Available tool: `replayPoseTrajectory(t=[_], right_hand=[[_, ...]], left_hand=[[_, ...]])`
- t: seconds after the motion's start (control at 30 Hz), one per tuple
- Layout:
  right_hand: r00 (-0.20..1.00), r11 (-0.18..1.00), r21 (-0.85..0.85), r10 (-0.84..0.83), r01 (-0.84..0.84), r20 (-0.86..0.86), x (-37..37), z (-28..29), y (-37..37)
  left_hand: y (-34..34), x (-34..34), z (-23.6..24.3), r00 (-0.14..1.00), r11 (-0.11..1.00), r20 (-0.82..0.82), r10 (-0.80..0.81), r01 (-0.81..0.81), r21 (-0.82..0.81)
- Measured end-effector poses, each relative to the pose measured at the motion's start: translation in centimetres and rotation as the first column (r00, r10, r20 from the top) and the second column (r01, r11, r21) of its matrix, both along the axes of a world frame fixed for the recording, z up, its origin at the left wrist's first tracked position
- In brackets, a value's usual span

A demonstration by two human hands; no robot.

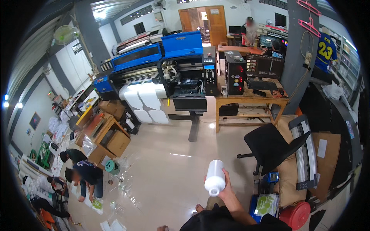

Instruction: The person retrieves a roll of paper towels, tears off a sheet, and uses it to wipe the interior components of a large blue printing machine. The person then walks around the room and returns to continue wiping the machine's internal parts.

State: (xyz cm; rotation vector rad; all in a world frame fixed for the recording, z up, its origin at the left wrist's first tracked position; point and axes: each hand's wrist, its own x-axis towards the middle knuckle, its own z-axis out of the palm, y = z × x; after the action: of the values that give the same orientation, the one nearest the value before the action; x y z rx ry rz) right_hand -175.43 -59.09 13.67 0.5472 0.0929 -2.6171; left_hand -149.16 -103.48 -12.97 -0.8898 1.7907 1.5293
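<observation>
A workshop with a pale, glossy floor (154,150): a wide, blue-lidded printer (169,69) fills the upper middle of the frame, and a wooden worktop (223,102) bearing a monitor (266,66) stands to its right. Just right of the midline, low in the frame, you hold a white bottle (216,175) in your right hand (227,189). The grip is clamped around the bottle's body, the hand lying along its right side and partly behind. Note the long axis: it runs nearly up and down the frame, leaning slightly right at the top, the narrow neck toward the lower edge and the broad base toward the upper. Whether the patch of skin (163,228) at the lower edge is your left hand, and how it is posed, you cannot tell.
</observation>
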Motion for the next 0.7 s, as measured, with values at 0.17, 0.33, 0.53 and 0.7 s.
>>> replayPoseTrajectory(t=[0.17,0.33,0.53,0.7], right_hand=[[0.876,0.972,0.232,0.128,-0.018,-0.466,-4.2,1.4,-0.9],[0.992,0.997,0.078,0.022,-0.012,-0.123,-17.5,0.8,-3.3],[0.870,0.946,0.323,0.187,-0.034,-0.457,-27.3,1.6,0.4],[0.974,0.988,-0.067,0.125,-0.139,-0.187,-38.8,-0.8,-0.8]], left_hand=[[-7.1,-17.7,0.9,0.906,0.931,-0.422,-0.008,-0.148,-0.334],[-3.5,-32.4,0.0,0.948,0.942,-0.293,0.121,-0.203,-0.266],[2.1,-38.7,-1.4,0.991,0.975,-0.113,-0.066,0.040,-0.220],[3.7,-37.9,-2.4,0.773,0.666,0.008,-0.634,0.552,-0.502]])
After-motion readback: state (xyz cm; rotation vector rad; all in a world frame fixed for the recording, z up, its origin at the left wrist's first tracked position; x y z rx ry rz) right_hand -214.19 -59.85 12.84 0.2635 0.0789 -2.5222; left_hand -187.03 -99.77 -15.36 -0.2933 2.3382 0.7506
